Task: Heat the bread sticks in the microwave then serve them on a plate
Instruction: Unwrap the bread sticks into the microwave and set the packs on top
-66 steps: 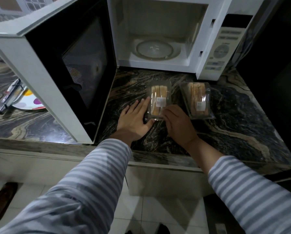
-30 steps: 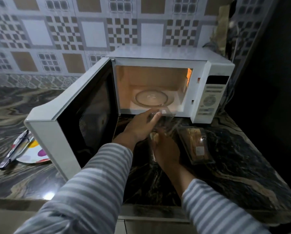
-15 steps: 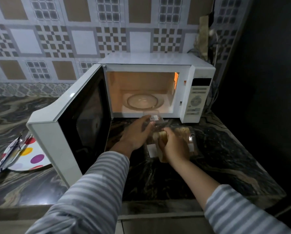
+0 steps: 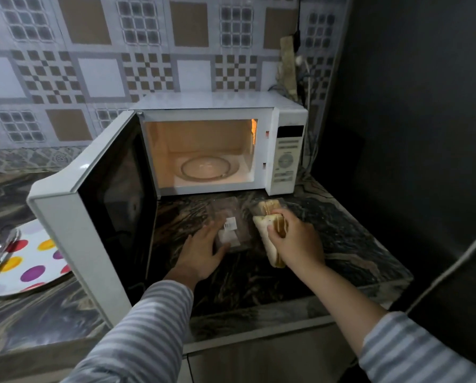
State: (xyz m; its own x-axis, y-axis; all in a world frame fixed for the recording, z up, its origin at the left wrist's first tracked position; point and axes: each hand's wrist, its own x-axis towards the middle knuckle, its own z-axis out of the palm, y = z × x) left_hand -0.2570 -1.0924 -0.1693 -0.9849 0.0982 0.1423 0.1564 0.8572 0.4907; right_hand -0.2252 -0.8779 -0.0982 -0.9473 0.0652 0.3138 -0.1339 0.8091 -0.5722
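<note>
I noted my right hand [image 4: 295, 239] gripping the bread sticks [image 4: 270, 244], long axis pointing toward the open microwave [image 4: 203, 153] ahead-left, nearer that hand, while my flat-fingered left hand [image 4: 203, 252] pressed the emptied clear package [image 4: 231, 230].

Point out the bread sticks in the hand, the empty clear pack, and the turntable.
bread sticks [image 4: 270, 252], head view, on the pale side below the right hand's thumb.
empty pack [image 4: 232, 230], head view, on its clear top by the label.
turntable [image 4: 206, 168], head view, on the middle of the glass.
</note>
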